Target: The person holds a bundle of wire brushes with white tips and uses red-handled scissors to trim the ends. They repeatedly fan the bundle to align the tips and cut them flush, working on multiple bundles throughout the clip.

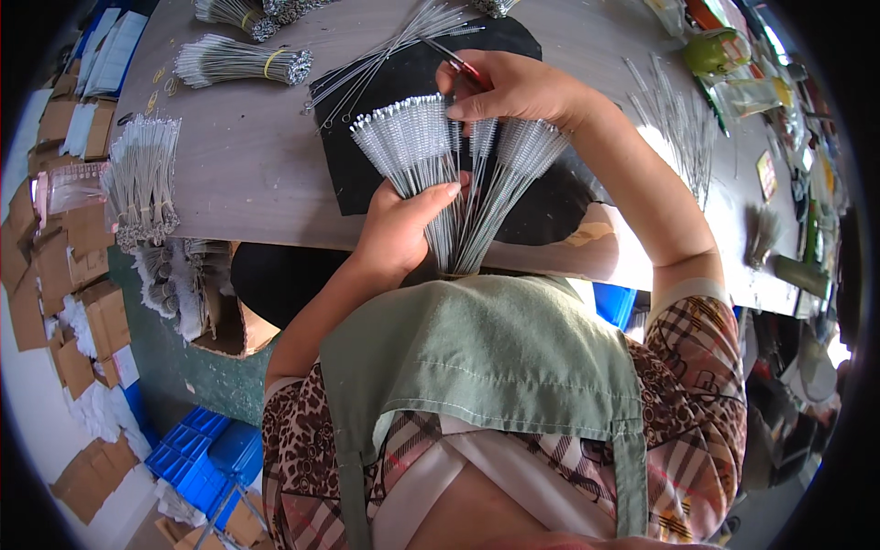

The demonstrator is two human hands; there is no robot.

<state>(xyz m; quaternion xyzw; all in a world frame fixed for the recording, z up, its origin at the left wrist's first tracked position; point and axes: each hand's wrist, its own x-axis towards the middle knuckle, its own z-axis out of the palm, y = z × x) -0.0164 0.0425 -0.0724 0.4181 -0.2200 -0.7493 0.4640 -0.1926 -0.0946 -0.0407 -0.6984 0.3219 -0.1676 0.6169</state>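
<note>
My left hand [401,223] is wrapped round a fanned bundle of thin wire straw brushes [403,139], thumb across the stems. The white bristle ends point away from me, and the stems gather at a tie near my apron. Part of the fan spreads to the right, with a gap in the middle. Just above that gap, my right hand [527,87] is closed on a slim red-handled tool [469,73] with a dark pointed end. Its fingertips are near the bristle tips; whether they touch a brush I cannot tell.
Under the bundle lies a black mat [344,170] with loose brushes [390,50] across its far part. Tied brush bundles [243,62] lie at the far left, another [145,179] by the left table edge. More loose brushes [678,128] lie right. Blue crates [197,454] stand below left.
</note>
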